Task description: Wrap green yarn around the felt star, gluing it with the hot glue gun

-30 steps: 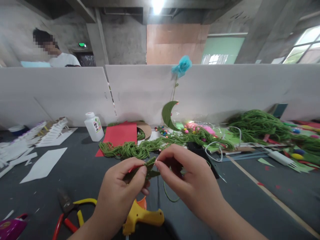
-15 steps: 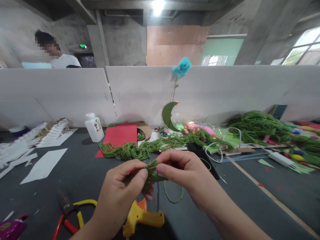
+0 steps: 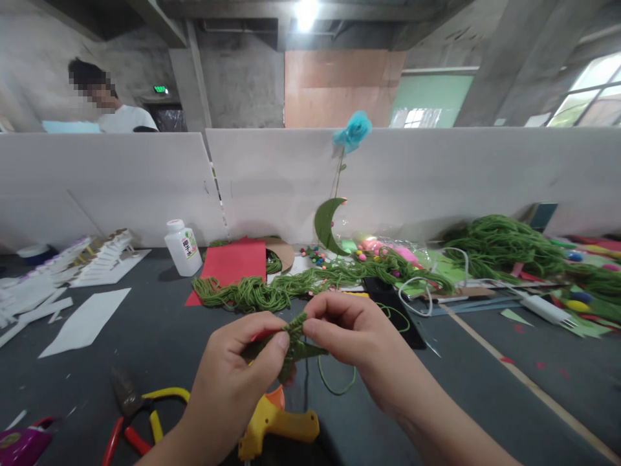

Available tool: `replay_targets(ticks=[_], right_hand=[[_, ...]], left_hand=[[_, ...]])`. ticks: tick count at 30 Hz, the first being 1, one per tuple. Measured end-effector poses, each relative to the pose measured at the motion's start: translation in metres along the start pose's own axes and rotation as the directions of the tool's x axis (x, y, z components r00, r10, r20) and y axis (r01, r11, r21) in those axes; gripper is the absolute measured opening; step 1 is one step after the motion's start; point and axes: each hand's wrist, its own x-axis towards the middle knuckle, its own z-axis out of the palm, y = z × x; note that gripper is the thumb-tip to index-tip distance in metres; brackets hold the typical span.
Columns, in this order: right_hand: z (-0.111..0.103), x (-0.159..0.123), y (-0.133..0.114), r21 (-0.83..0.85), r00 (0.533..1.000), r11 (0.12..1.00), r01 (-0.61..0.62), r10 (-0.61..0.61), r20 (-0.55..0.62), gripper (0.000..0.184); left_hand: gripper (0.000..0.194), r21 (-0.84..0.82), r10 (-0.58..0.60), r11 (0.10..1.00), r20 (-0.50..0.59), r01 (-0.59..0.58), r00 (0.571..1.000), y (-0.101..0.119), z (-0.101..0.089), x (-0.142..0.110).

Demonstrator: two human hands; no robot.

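Note:
My left hand (image 3: 237, 369) is closed on a small pointed shape wrapped in green yarn (image 3: 292, 353), its thumb pressed on the front. Something red shows behind the wrapped piece, mostly covered by the fingers. My right hand (image 3: 347, 327) pinches at the upper tip of the piece, where the green yarn seems to run between thumb and forefinger; the fingertips partly hide it. A loose green strand (image 3: 334, 392) loops down below the right hand over the dark tabletop. Beneath the hands lies a yellow glue gun (image 3: 286, 424).
Pliers (image 3: 140, 408) with red and yellow handles lie front left. A white bottle (image 3: 183, 249), red sheet (image 3: 233, 262) and green yarn hanks (image 3: 242, 294) stand or lie behind. A green crescent with a blue flower (image 3: 327, 226) leans at the partition. A person (image 3: 121, 116) is beyond it.
The wrapped piece has tilted slightly in my left hand, showing more of its lower point. My right hand has shifted very little and still pinches at the upper tip.

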Motion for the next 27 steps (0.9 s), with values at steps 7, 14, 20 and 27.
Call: replay_targets(ticks=[7, 14, 20, 27], right_hand=[[-0.003, -0.003, -0.004, -0.184, 0.997, 0.981, 0.062, -0.07, -0.035, 0.006], [0.009, -0.004, -0.003, -0.33, 0.991, 0.94, 0.09, -0.118, -0.065, 0.009], [0.012, -0.005, -0.002, -0.337, 0.99, 0.936, 0.097, -0.127, -0.067, 0.01], [0.0, 0.0, -0.004, -0.161, 0.998, 0.985, 0.061, -0.056, 0.035, 0.005]], left_hand=[[0.02, -0.034, 0.054, 0.998, 0.036, -0.053, 0.998, -0.005, -0.012, 0.004], [0.007, 0.007, -0.03, 1.0, 0.063, 0.029, 0.998, 0.004, -0.006, 0.005], [0.001, -0.07, -0.105, 0.992, 0.033, 0.107, 0.994, -0.001, -0.005, 0.006], [0.004, -0.263, -0.176, 0.944, 0.106, 0.198, 0.979, -0.001, -0.009, 0.007]])
